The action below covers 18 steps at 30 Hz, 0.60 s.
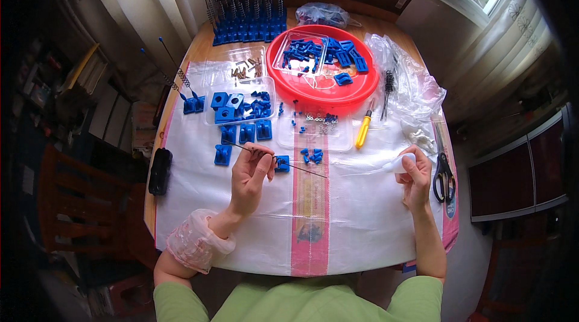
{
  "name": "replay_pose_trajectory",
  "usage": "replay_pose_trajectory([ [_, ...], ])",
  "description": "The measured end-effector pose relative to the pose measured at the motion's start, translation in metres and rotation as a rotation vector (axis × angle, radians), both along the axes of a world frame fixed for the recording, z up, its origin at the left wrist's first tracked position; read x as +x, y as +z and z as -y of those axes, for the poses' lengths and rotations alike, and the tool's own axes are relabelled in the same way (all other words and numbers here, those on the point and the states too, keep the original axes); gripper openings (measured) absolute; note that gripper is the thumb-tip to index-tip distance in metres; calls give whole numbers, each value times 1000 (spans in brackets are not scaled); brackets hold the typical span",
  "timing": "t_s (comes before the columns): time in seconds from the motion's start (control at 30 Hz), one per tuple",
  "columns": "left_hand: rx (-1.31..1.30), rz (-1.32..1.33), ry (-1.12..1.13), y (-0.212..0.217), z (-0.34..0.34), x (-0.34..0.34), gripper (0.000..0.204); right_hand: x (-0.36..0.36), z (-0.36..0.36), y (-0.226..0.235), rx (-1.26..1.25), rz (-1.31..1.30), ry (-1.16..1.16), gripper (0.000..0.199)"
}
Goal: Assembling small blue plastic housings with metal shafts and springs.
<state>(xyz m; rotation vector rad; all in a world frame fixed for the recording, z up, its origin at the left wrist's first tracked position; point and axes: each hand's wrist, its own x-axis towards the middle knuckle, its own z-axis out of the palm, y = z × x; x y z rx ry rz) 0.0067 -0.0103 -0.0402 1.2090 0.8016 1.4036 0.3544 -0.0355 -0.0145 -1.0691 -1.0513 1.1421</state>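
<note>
Rod (283,161) lies pinched in your left hand (250,174), its long axis slanting down-right toward the striped table cover (193,195); your right hand (415,176), well apart, pinches a white wad (398,164).

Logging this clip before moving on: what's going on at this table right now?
A person sits at a table spread with white sheeting. The left hand pinches a thin metal rod with a small spring on it, held above a blue plastic block. The right hand holds a small white piece near black scissors. More blue parts fill clear trays and a red basin; finished rod assemblies stand at the far edge.
</note>
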Motion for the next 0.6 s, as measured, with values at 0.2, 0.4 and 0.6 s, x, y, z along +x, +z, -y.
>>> replay_pose_trajectory([
  [0.2,21,-31,10,1,0,0,9,2,0,-1,-9,3,16,16],
  [0.4,24,-17,6,0,-1,0,7,3,1,0,4,-17,0,17],
  [0.6,80,-62,19,4,-1,-3,4,-1,-1,5,55,-160,-22,20],
])
